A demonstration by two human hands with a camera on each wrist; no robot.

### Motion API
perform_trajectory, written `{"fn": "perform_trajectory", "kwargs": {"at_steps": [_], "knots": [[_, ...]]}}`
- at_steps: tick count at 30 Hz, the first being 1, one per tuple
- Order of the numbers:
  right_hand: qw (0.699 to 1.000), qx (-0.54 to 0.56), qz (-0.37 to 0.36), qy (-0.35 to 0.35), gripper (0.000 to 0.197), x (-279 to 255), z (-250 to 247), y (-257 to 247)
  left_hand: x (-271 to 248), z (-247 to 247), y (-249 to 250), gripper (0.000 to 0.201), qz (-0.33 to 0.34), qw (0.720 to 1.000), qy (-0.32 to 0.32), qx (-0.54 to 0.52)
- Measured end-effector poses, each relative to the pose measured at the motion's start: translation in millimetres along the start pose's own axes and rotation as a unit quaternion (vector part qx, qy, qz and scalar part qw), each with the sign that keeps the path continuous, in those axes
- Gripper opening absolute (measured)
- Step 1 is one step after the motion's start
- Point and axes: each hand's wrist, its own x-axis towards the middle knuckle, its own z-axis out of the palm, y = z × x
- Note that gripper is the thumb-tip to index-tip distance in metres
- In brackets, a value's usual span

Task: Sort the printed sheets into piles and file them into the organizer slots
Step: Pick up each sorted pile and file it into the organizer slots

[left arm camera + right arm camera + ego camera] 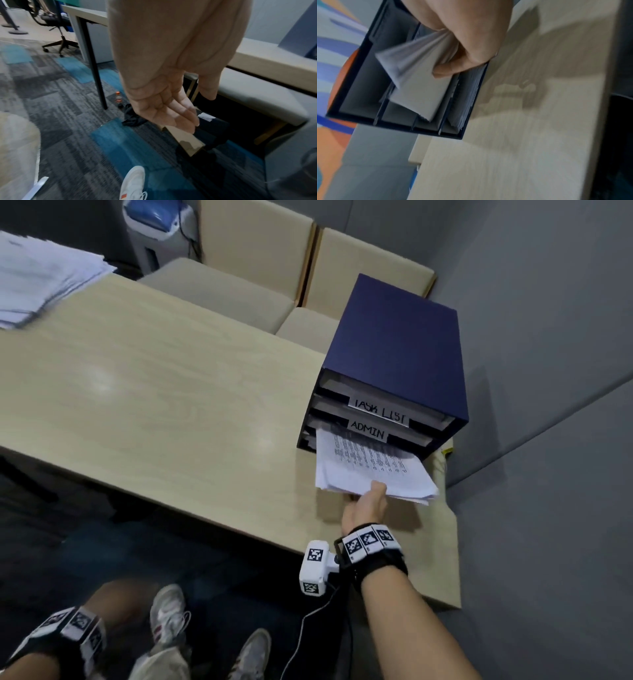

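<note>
Desk [154, 392]: organizer [397, 344] slot receiving sheets [370, 463], right hand [366, 505] pinching.

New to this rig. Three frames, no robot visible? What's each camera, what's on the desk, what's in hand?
There is no robot: a person works bare-handed and wears three cameras.

The head view looks down from the person's head. The right hand pinches a sheaf of printed sheets and feeds it into the navy organizer, into the slot under the ADMIN label; a TASK LIST label sits above it. The organizer stands at the right end of the wooden table. A loose pile of papers lies at the far left end.

The right wrist view looks along that hand: its fingers curl round the sheets at the organizer's mouth.

The left wrist view shows the left hand hanging relaxed over the carpet, holding nothing.
</note>
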Motion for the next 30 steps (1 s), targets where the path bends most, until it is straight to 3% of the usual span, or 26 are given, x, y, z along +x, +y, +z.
{"fn": "perform_trajectory", "kwargs": {"at_steps": [2,5,7,9,11,13,17,18,22,26,30], "knots": [[0.999,-0.022,0.014,-0.030,0.016,7.7,21.5,-6.9,-2.2,-10.2,-18.2,0.039,-0.022,1.000,0.014,0.002],[0.996,-0.080,0.040,-0.007,0.016,32.6,47.2,-17.2,-4.8,-19.7,-33.1,0.043,-0.035,0.998,0.040,0.033],[0.998,-0.038,0.057,0.002,0.014,44.9,63.5,-29.8,-5.6,-25.1,-40.3,0.043,-0.043,0.997,0.047,0.038],[0.997,-0.003,0.062,0.034,0.027,58.3,71.8,-40.4,-5.0,-28.4,-47.3,0.043,-0.046,0.997,0.048,0.044],[0.998,-0.016,0.052,-0.004,0.035,60.3,82.0,-42.4,-2.2,-32.1,-53.8,0.044,-0.051,0.996,0.037,0.057],[0.997,-0.075,0.010,-0.005,0.033,60.3,88.2,-37.7,3.1,-35.7,-57.2,0.045,-0.052,0.995,0.039,0.075],[0.982,-0.182,0.000,0.042,0.012,62.7,94.6,-27.8,22.3,-45.5,-44.9,0.041,-0.056,0.994,0.032,0.084],[0.974,-0.224,-0.007,0.040,0.016,61.9,94.3,-22.7,28.3,-50.9,-37.2,0.040,-0.050,0.993,0.036,0.097],[0.942,-0.332,-0.001,-0.056,0.018,42.3,108.3,7.7,44.5,-103.5,15.3,0.023,0.004,0.983,0.138,0.120],[0.891,-0.427,-0.002,-0.157,0.016,4.1,154.9,44.2,64.3,-181.6,73.3,0.015,0.056,0.959,0.273,0.059],[0.853,-0.460,-0.021,-0.245,0.008,-41.1,224.7,78.8,84.6,-261.1,118.8,0.016,0.129,0.947,0.288,-0.052]]}}
